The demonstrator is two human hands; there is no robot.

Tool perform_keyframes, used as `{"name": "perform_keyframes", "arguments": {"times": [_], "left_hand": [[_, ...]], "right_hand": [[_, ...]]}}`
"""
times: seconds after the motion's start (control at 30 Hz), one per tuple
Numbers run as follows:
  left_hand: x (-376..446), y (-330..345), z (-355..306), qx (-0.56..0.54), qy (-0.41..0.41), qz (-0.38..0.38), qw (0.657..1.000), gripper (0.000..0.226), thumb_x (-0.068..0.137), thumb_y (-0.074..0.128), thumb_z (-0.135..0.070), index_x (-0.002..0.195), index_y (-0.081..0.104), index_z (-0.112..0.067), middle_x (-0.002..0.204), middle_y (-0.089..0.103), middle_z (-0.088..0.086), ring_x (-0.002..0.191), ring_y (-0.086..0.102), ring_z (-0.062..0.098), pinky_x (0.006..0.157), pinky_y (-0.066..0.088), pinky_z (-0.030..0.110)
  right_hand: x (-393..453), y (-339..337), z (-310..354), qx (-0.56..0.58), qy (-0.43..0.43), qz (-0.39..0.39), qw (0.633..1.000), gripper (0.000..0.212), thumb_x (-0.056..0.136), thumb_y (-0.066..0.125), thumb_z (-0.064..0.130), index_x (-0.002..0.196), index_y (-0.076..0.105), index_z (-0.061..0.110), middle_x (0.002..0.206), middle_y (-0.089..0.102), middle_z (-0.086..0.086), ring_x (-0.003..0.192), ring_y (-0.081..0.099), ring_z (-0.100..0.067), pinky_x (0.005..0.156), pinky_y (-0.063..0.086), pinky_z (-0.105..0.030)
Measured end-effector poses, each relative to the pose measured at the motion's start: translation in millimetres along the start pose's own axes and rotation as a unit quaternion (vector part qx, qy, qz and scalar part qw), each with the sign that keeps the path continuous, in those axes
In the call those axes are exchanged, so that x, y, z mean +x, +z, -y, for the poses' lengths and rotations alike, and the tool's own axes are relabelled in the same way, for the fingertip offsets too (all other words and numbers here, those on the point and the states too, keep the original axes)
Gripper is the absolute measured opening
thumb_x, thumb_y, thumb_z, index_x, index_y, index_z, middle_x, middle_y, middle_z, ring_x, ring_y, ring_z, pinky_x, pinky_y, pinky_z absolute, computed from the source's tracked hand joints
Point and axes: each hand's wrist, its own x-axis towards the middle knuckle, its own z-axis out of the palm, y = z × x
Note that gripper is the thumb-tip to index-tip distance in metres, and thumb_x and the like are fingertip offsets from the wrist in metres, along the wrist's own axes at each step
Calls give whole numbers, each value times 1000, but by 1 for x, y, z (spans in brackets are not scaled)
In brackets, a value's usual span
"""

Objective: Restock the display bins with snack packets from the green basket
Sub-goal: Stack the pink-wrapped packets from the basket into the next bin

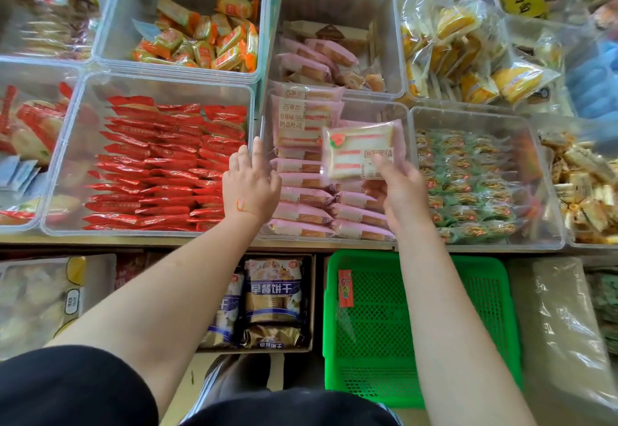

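Observation:
My right hand [401, 191] holds a pink snack packet [359, 151] of sliced cake over the clear middle bin [406, 111], thumb on the packet's face. That bin holds several pink packets [304, 198] stacked in rows. My left hand [250, 181] reaches into the bin's left side, fingers straight and touching the stacked packets near the wall. The green basket [495, 325] sits below the shelf edge on the right, with only a clear wrapper and a small red label [345, 288] inside.
The clear bin [67, 144] to the left is full of red packets. To the right is a bin of green-wrapped snacks [468, 185]. Orange packets [207, 37] and yellow cakes [461, 54] fill bins behind. Blue biscuit bags [272, 295] sit in a carton below the shelf.

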Motion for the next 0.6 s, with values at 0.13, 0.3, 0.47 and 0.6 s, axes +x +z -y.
{"name": "perform_keyframes", "arguments": {"times": [0.13, 0.3, 0.47, 0.6], "left_hand": [[0, 0, 0, 2, -2, 3, 1000, 67, 96, 40, -35, 155, 18, -14, 154, 33, 19, 137, 32, 35, 104, 38, 49], [-1, 0, 0, 0, -3, 5, 1000, 67, 96, 39, -35, 155, 18, -14, 153, 34, 18, 136, 33, 36, 103, 40, 49], [-1, 0, 1, 1, -6, 4, 1000, 66, 97, 37, -36, 156, 16, -15, 154, 33, 17, 137, 33, 35, 103, 41, 48], [0, 1, 0, -1, -6, 1, 1000, 65, 97, 37, -36, 155, 18, -15, 152, 35, 18, 136, 34, 35, 102, 41, 49]], "right_hand": [[-4, 6, -10, 132, 104, 44, 985, 34, 90, 70, 20, 120, 61, 8, 85, 70, -4, 62, 63, -13, 53, 52, -24], [-1, 5, -21, 199, 157, 119, 960, 26, 90, 64, 8, 115, 62, 5, 100, 72, -11, 83, 70, -21, 72, 61, -28], [1, -3, -17, 125, 93, 134, 979, 42, 87, 67, 6, 129, 61, 10, 120, 69, -13, 101, 67, -24, 80, 58, -34], [10, -10, 2, 126, 32, 174, 976, 26, 93, 62, 12, 117, 67, 21, 120, 63, -11, 110, 60, -25, 102, 48, -52]]}}
